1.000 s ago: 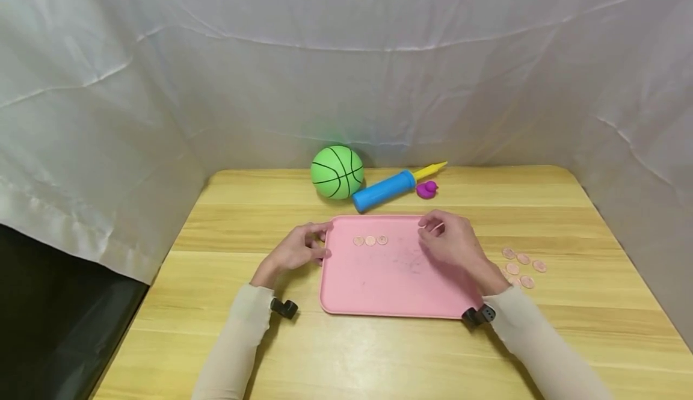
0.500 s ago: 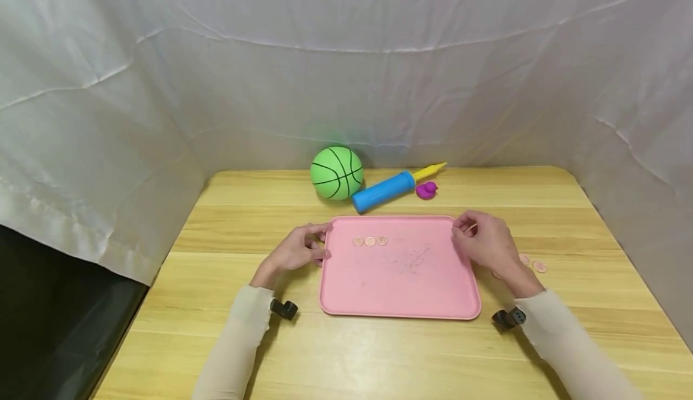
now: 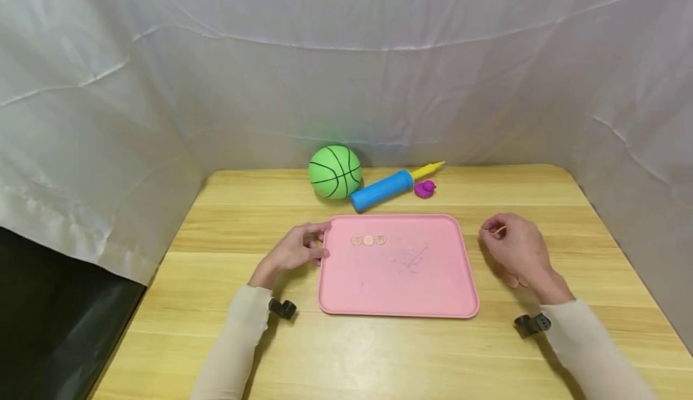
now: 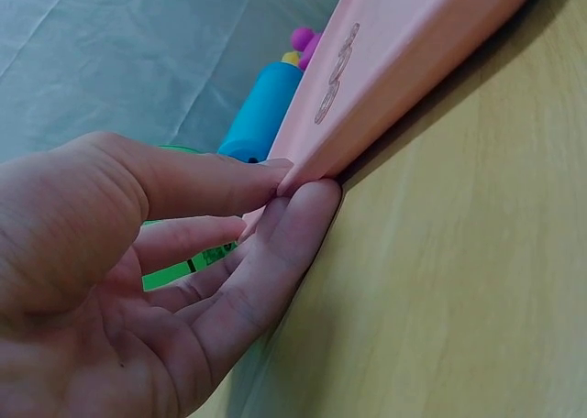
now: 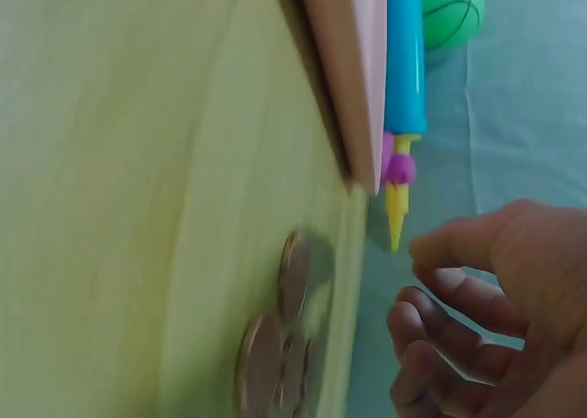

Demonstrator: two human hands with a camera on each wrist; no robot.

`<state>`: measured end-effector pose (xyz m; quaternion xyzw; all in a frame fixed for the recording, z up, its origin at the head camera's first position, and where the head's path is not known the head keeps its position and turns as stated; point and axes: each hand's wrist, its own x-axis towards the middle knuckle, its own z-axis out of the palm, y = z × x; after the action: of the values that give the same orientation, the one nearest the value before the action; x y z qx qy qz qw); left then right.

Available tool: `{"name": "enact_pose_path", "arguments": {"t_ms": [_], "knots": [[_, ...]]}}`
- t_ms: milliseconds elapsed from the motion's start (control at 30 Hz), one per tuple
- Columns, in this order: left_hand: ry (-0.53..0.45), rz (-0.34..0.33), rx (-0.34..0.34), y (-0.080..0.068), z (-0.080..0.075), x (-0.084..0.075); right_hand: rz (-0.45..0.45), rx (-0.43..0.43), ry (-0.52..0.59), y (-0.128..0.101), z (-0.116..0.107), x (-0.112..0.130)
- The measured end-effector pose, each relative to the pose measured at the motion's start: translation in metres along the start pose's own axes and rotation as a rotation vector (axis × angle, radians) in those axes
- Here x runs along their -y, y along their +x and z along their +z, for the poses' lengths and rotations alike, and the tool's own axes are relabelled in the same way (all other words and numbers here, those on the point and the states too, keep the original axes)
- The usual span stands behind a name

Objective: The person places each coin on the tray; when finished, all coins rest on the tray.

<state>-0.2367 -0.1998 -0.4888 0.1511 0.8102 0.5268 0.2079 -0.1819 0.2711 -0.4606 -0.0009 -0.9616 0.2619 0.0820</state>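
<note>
Meanwhile, the left hand was kept at the nine o'clock edge of the pink tray, thumb and forefinger pinching the far-left corner of its rim, as the left wrist view showed plainly. Three coins were laid in a row on the tray floor near its eleven o'clock corner. Behind the tray, at twelve o'clock, a green ball, a blue air pump and a small purple duck were seen on the wooden table. At three o'clock of the tray the right hand was held above the table with fingers loosely curled and nothing gripped; loose coins lay beneath it. The tray would best be steadied by that left pinch while one loose coin alone was pinched by its edge.
</note>
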Motion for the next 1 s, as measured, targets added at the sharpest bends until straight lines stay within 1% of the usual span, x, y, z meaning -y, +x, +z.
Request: {"name": "enact_pose_path", "arguments": {"t_ms": [67, 200, 300, 500, 800, 1000], "knots": [[0.001, 0.001, -0.003, 0.000, 0.000, 0.000, 0.016, 0.042, -0.003, -0.001, -0.005, -0.006], [-0.010, 0.005, -0.001, 0.000, 0.000, 0.000, 0.036, 0.160, 0.008, -0.003, -0.014, -0.016], [-0.015, 0.004, 0.001, -0.001, 0.000, 0.000, 0.036, 0.205, 0.006, -0.004, -0.017, -0.023], [-0.006, -0.005, -0.006, 0.000, 0.002, -0.001, 0.047, 0.196, 0.003, -0.008, -0.017, -0.032], [-0.001, -0.004, 0.001, 0.000, 0.003, -0.001, 0.073, 0.186, 0.010, -0.012, -0.018, -0.036], [0.006, -0.002, -0.003, 0.001, 0.001, -0.001, 0.049, 0.196, 0.002, -0.012, -0.020, -0.037]]}}
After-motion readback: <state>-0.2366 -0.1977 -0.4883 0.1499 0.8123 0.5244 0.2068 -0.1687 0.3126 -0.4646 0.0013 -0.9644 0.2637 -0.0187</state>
